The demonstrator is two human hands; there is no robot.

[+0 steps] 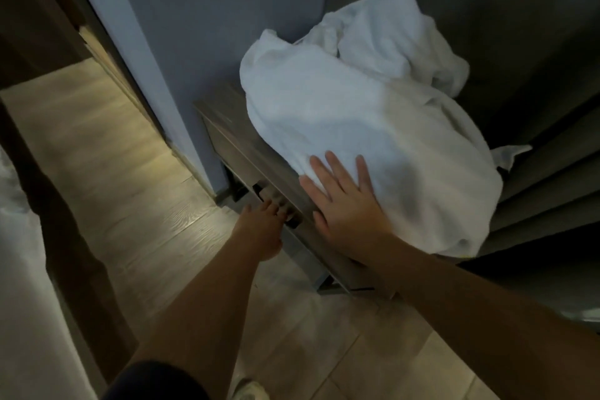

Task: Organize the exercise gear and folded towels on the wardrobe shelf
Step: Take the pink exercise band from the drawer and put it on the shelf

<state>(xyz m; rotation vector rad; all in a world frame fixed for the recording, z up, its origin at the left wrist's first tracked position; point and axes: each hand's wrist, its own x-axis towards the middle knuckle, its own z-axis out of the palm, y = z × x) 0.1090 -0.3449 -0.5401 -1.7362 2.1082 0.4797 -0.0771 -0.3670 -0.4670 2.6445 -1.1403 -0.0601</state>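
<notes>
Towels (357, 114), white and bunched rather than neatly folded, lie heaped on a low wooden cabinet (233, 146), spreading away beyond the right hand (344, 204). That hand lies flat on the heap's near edge, fingers straight and spread. Below and to its left, the left hand (263, 230) reaches a dark recess in the cabinet front. Its fingertips are blurred and partly hidden there, so whether they grip anything cannot be told.
</notes>
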